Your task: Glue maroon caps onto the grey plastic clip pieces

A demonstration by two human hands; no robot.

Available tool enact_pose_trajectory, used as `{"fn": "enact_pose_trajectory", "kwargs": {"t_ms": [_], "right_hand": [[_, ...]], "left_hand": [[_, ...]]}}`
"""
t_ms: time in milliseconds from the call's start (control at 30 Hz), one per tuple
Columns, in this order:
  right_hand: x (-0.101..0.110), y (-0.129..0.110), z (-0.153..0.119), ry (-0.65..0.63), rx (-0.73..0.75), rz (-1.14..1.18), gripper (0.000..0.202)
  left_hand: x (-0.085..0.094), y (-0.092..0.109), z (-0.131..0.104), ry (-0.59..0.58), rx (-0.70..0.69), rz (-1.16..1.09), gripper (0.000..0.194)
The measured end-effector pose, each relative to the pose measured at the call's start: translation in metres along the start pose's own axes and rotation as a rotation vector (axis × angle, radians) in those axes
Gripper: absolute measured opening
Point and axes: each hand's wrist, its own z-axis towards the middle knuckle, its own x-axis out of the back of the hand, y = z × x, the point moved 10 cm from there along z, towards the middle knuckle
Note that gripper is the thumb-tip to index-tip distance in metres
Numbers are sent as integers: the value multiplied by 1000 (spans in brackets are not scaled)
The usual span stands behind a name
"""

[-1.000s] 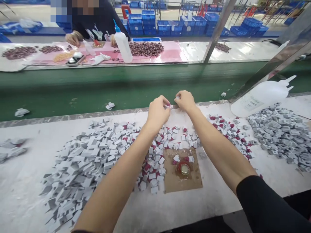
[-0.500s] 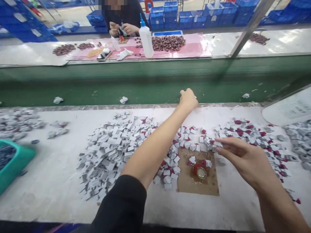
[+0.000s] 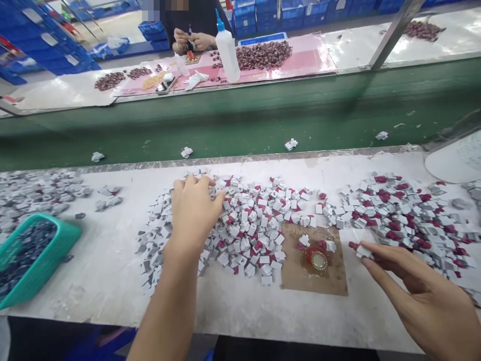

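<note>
My left hand [image 3: 195, 208] is over the large pile of small white-grey pieces [image 3: 240, 225], fingers apart and touching the upper part of the pile. Between the thumb and fingers of my right hand [image 3: 417, 286] is a small white piece with a dark red end [image 3: 363, 250]. That hand is right of a brown cardboard square [image 3: 315, 281]. On the cardboard lie a round red thing with a pale centre [image 3: 318, 259] and a few white and red pieces. A second pile of white and red pieces [image 3: 406, 210] spreads behind my right hand.
A teal basket [image 3: 63, 240] of dark pieces stands at the left, near more grey pieces [image 3: 41, 195]. Small white clusters [image 3: 291, 144] lie on the green strip [image 3: 240, 125]. Across it, a person works beside a white bottle [image 3: 228, 55]. A white container [image 3: 454, 158] is at the right.
My left hand has moved from the green strip back to the large pile; a white cluster now shows where it was. My right hand has moved right and nearer, holding a piece. The view has shifted.
</note>
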Motion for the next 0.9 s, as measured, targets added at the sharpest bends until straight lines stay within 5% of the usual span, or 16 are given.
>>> {"fn": "enact_pose_trajectory", "kwargs": {"t_ms": [167, 433, 667, 800, 900], "right_hand": [[-10, -10, 2, 4, -69, 157, 28], [-17, -6, -9, -26, -163, 214, 29], [-17, -5, -11, -28, -174, 235, 27], [-12, -3, -18, 4, -176, 205, 25], [-12, -7, -22, 14, -182, 239, 21]], "left_hand": [[-18, -2, 9, -10, -50, -2, 30], [-25, -11, 9, -14, -172, -143, 29], [-27, -16, 28, -37, -180, -279, 5], [-10, -13, 11, -25, -151, -413, 20], [-7, -4, -19, -124, -137, -791, 30]]}}
